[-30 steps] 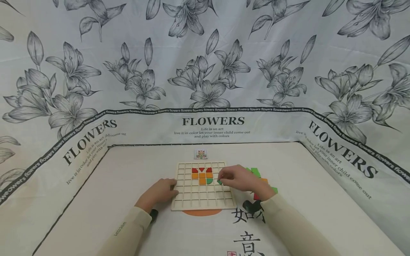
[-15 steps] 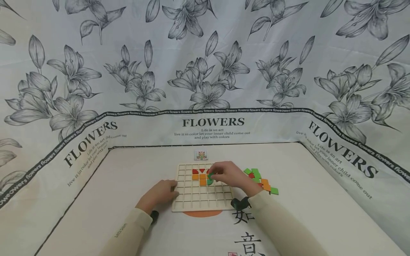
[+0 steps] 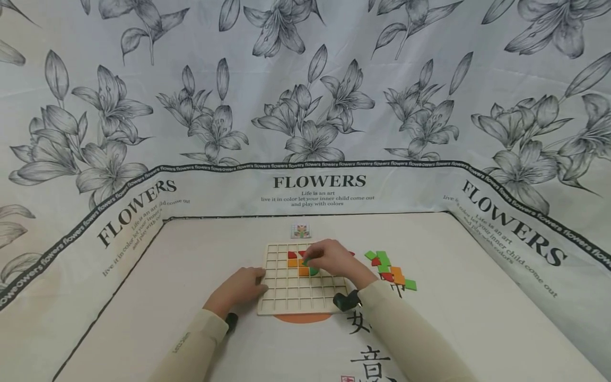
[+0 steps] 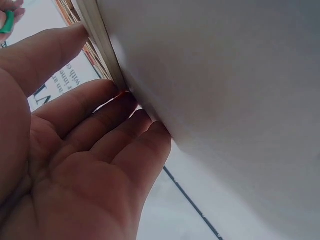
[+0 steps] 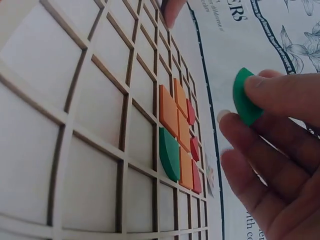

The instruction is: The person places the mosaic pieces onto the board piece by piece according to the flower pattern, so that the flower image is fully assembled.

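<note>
R hand (image 3: 329, 255) is pinching a green piece (image 5: 243, 97) btwn thumb & fingers, other fingers loosely bent. L hand (image 3: 241, 286) is resting thumb & fingertips agst the L edge of the wooden board (image 3: 281, 292), fingers relaxed, no piece showing in it.

Key relation: green piece is hanging above the board w/ a visible gap, not touching any tile in R wrist view. From head view it's appearing over the orange tiles (image 5: 168, 106), up & R of the L hand; R hand is obv. the nearer one, since it's holding it. The bare square just L of the lower orange tile is lying near, on the L-hand side; a 2nd green piece (image 5: 169, 155) is sitting in the square on the other side. Long axis of the held piece is running steeply, top-L to bottom-R in R wrist view, w/ curved edge facing L; exact tilt vs the grid: can't tell.

Looks: flat, fairly thick, plain dark green, one rounded edge, pointed ends; thumb is hiding part of the rest. Red tiles (image 5: 196, 176) are lying along the far side of the orange ones. Loose pieces (image 3: 397, 275) are lying R of the board, pattern card (image 3: 300, 231) beyond it.
</note>
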{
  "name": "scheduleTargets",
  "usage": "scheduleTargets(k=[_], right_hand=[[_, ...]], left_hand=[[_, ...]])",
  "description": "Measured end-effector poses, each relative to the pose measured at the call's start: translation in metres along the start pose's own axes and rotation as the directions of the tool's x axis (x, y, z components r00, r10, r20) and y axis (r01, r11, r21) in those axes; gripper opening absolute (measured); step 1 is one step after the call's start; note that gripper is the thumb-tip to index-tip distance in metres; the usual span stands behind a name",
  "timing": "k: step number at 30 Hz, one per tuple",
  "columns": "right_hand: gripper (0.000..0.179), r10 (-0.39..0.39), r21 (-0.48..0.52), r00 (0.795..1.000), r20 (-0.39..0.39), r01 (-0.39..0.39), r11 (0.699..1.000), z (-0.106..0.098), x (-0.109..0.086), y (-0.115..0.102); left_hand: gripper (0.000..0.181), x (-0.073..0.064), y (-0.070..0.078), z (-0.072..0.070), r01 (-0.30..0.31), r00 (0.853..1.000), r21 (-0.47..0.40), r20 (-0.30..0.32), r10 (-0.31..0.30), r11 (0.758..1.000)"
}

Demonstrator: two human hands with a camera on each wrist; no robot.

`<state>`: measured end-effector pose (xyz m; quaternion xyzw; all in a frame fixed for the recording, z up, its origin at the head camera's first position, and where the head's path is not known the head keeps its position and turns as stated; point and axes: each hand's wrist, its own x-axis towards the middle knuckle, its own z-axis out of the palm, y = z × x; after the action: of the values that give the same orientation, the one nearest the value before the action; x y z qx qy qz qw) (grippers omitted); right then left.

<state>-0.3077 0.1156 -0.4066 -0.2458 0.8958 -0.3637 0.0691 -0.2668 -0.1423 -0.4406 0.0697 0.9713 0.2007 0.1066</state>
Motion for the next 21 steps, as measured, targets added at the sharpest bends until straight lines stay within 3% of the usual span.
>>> scheduleTargets(k=[3,9,14,21], right_hand=[[0.003,0.015,-0.008,1.000,0.007,-0.015,1.000,0.002,0.005,-0.001],[0.010,0.037,0.018,0.997,0.062,-0.039,0.999,0.008,0.017,-0.005],[0.024,0.005,-0.033,0.988,0.154,0.000,0.999,0.014,0.026,-0.010],[0.018,-0.026,-0.133,0.983,0.184,0.052,0.990,0.018,0.036,-0.015]], left_hand=[[0.053,0.000,0.001,-0.001,0.005,1.000,-0.003,0.002,-0.005,1.000],[0.052,0.000,0.000,-0.001,-0.009,1.000,0.002,0.004,0.009,1.000],[0.052,0.002,-0.003,-0.001,-0.027,1.000,0.003,0.007,0.027,1.000],[0.052,0.004,-0.006,-0.001,-0.042,0.999,0.000,-0.002,0.042,0.999]])
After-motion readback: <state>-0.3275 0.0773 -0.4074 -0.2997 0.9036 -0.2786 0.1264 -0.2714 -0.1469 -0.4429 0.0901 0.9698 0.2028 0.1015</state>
